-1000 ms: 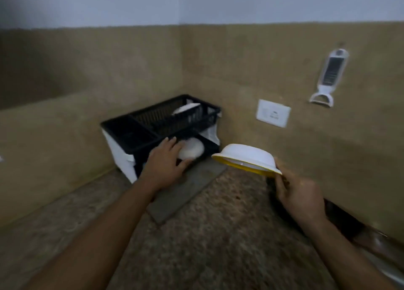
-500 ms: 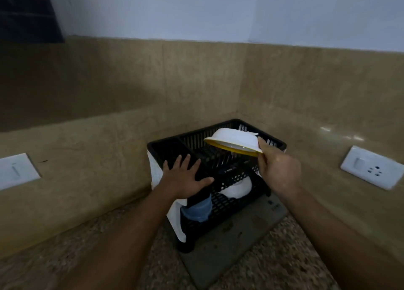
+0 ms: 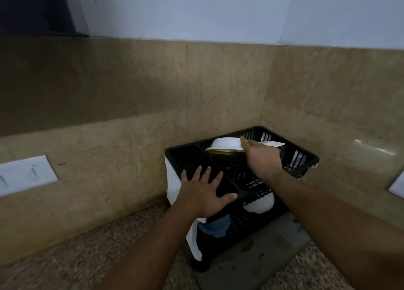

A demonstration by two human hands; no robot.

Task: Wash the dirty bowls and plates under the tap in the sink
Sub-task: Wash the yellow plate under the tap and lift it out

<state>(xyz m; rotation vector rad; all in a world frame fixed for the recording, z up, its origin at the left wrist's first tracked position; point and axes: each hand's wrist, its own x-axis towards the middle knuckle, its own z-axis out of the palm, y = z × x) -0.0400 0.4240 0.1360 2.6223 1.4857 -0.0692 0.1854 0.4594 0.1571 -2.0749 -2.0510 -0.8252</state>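
With the rack [image 3: 306, 158] steadied by the flat, spread left hand [image 3: 205, 193], the upturned bowl [image 3: 226, 145] pinched by the right hand [image 3: 260, 158] could be dropped if released early.

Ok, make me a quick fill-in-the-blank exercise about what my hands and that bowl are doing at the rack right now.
1. The right hand holds a white bowl turned ____ down.
2. The bowl is over the ____ tier of the black dish rack.
3. The left hand rests on the rack with its fingers ____.
4. The bowl's inside colour is ____.

Missing words: upside; upper; spread; yellow
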